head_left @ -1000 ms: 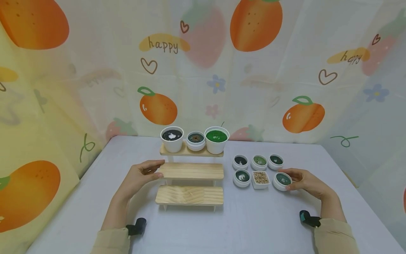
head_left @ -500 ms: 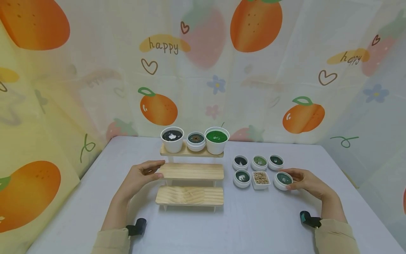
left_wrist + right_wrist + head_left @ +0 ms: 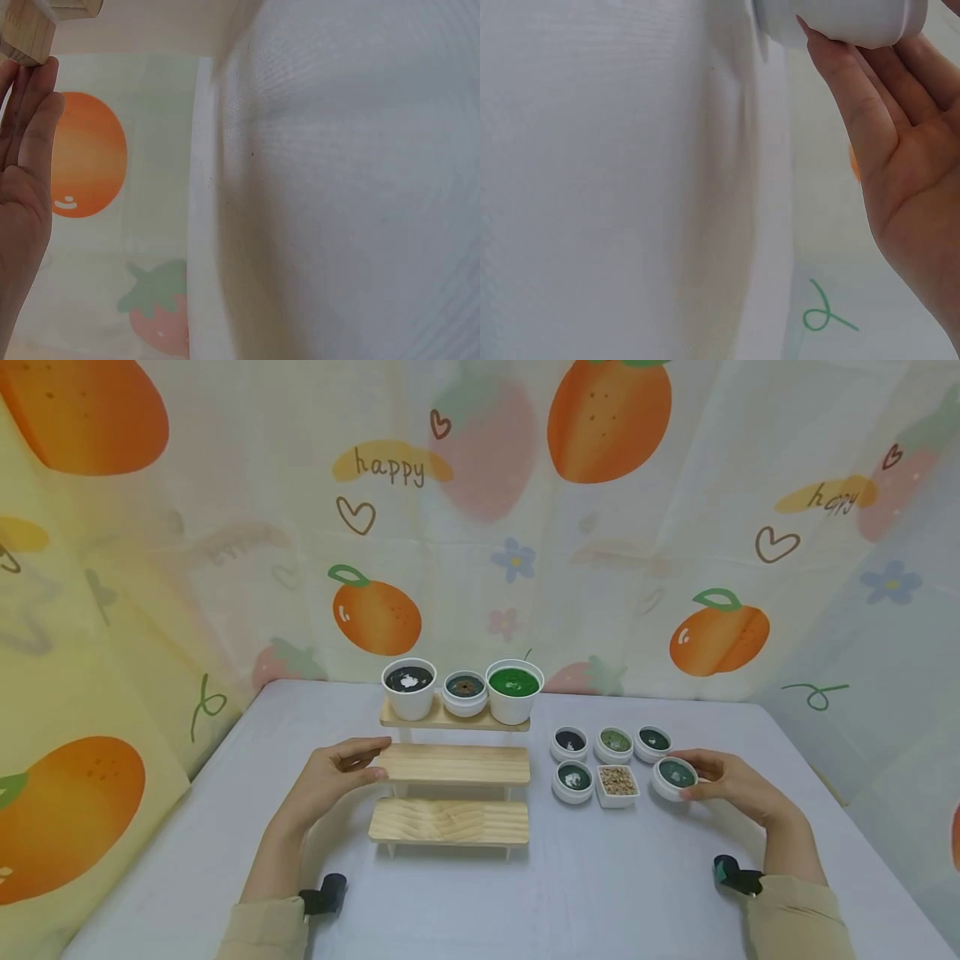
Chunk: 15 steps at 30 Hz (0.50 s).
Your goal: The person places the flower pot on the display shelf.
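Observation:
A three-tier wooden stand (image 3: 452, 822) is left of centre in the head view. My left hand (image 3: 333, 777) holds the left end of its middle tier (image 3: 453, 764) between thumb and fingers; in the left wrist view the fingers (image 3: 34, 124) lie against the wood. On the right, my right hand (image 3: 738, 787) pinches a small round white bowl (image 3: 675, 779) with dark green contents. The right wrist view shows the fingers (image 3: 855, 90) on the side of that white bowl (image 3: 847, 19). The bowl sits close over the tablecloth.
On the top tier stand a tall white cup with black contents (image 3: 408, 689), a small bowl (image 3: 464, 693) and a green-filled cup (image 3: 514, 692). Several small white bowls (image 3: 573, 782) and a square dish of grains (image 3: 618, 785) stand left of my right hand.
My right hand has raised the small white bowl slightly, and the bowl has shifted a little up and to the right. The left hand keeps its place on the stand.

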Each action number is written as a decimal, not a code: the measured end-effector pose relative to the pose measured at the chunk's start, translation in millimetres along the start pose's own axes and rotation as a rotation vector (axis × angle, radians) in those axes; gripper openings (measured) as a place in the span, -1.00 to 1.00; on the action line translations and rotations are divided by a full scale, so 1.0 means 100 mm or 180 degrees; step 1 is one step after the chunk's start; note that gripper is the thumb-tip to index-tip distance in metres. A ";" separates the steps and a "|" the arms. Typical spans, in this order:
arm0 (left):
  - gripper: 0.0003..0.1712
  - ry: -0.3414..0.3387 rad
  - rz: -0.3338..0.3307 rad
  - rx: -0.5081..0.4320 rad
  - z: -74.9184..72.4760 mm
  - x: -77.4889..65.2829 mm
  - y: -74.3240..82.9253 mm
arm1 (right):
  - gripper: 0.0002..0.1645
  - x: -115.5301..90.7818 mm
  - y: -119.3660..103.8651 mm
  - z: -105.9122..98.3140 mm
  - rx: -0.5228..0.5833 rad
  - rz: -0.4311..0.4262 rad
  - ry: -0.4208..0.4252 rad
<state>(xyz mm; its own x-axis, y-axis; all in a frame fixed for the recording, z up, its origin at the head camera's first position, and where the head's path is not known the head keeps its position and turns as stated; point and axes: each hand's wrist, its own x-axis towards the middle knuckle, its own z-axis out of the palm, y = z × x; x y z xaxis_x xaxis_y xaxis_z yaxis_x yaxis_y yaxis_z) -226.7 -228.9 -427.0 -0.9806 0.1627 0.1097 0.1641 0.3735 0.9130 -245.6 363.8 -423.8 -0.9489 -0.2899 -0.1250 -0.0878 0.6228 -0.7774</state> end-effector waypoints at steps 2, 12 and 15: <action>-0.39 0.0004 -0.0003 -0.0010 0.00 0.00 0.00 | -0.25 0.00 -0.02 -0.01 -0.0058 0.0008 0.0018; -0.39 -0.0027 -0.0025 -0.0072 0.00 0.01 -0.02 | -0.27 0.03 -0.22 0.00 -0.0190 -0.0125 0.0124; -0.39 -0.0024 -0.0047 -0.0074 0.00 0.01 -0.01 | -0.29 0.05 -0.29 0.01 -0.0160 -0.0220 0.0144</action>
<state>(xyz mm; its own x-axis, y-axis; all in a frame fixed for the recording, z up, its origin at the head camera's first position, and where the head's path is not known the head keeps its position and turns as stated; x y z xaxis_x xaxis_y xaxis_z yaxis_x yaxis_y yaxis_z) -227.5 -229.1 -428.2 -0.9820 0.1644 0.0934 0.1472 0.3546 0.9234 -247.4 343.8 -402.2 -0.9526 -0.3011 -0.0432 -0.1678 0.6384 -0.7512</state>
